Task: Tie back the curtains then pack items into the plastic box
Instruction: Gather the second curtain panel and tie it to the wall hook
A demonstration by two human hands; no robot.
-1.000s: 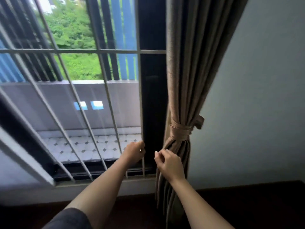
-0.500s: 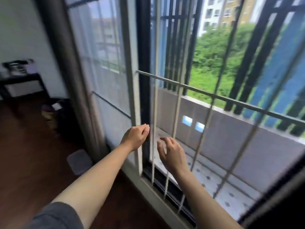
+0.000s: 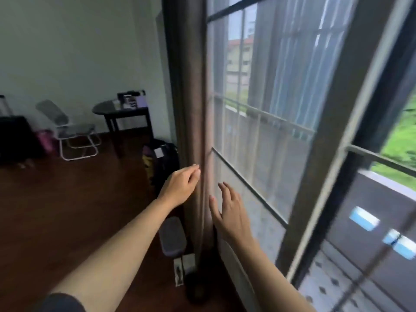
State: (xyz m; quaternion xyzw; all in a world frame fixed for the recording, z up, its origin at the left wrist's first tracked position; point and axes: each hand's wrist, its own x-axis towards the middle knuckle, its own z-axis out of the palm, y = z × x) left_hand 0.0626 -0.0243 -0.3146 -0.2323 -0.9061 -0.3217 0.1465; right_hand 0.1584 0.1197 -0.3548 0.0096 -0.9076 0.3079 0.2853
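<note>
The brown curtain (image 3: pixel 191 113) hung straight down in a narrow gathered column at the left edge of the window (image 3: pixel 265 140), its lower end reaching the dark wooden floor (image 3: pixel 67 210). The left hand (image 3: pixel 180 185) was raised against the curtain's room-facing side with its fingers loosely curled and the fingertips right at a fold; whether they pinched the cloth or only touched it could not be told through the blur. The right hand (image 3: pixel 229 212) was on the curtain's window side, just beside it, with the fingers spread and straight and nothing in its hold. At the foot of the curtain lay a grey, round-cornered object (image 3: pixel 172 236), too blurred to name more closely. A dark bag (image 3: pixel 162 163) stood behind the left hand, near the curtain. Farther back along the pale wall (image 3: pixel 78 52) stood a small dark counter (image 3: pixel 121 111) with a few items on it, a folding chair (image 3: pixel 67 129) to its left, and a black suitcase (image 3: pixel 13 136) at the frame's left edge.
</note>
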